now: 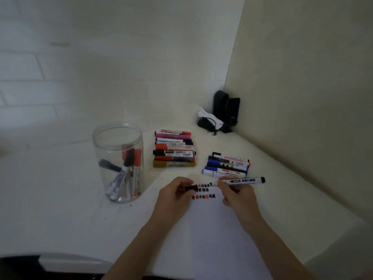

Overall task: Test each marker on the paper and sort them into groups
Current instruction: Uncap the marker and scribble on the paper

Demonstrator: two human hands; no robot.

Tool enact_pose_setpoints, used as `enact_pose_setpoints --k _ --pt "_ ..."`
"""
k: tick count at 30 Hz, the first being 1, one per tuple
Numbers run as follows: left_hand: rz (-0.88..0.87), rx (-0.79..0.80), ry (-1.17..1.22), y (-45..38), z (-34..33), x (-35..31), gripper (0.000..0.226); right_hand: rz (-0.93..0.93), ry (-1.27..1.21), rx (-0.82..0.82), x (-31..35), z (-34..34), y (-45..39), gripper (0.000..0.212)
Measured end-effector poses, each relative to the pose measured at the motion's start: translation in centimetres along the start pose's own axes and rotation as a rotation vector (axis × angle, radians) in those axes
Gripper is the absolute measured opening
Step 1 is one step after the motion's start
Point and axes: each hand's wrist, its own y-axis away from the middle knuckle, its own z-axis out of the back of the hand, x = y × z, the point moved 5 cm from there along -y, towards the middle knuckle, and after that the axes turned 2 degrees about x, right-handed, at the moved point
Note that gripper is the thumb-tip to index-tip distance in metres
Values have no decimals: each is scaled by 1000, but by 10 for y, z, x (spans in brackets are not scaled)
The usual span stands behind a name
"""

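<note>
Fingers (226, 183) of the right hand (238, 196) pinch a white black-ended marker (244, 180) above the white paper sheet (214, 229). Left hand (173, 196) fingers pinch its black cap (191, 187), also over that sheet.

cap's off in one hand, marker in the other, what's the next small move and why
Probably bring the marker tip down onto the paper beside the scribbles: the left hand holds the black cap, the right hand grips the barrel above the paper.
</note>
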Motion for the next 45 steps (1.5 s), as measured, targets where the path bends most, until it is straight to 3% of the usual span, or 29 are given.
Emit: enact_pose_setpoints --k 4,16,30,35,38,41,45 --pt "12 -12 31 -2 3 0 14 -4 -154 89 8 -8 11 14" --pt "-71 48 88 -4 4 -2 16 -5 -96 167 12 -33 17 16" --pt "-84 29 129 -8 7 6 12 4 -42 46 0 -49 17 31" --pt "-66 49 234 -2 13 -9 13 -77 -206 133 14 -51 25 19" --pt "-3 51 317 7 22 -12 15 -110 -257 55 26 -26 31 25" --pt "-17 65 351 16 35 -24 18 -85 -262 27 34 1 37 16" --pt "-78 -83 534 20 52 -57 26 -74 -244 162 35 -4 52 11"
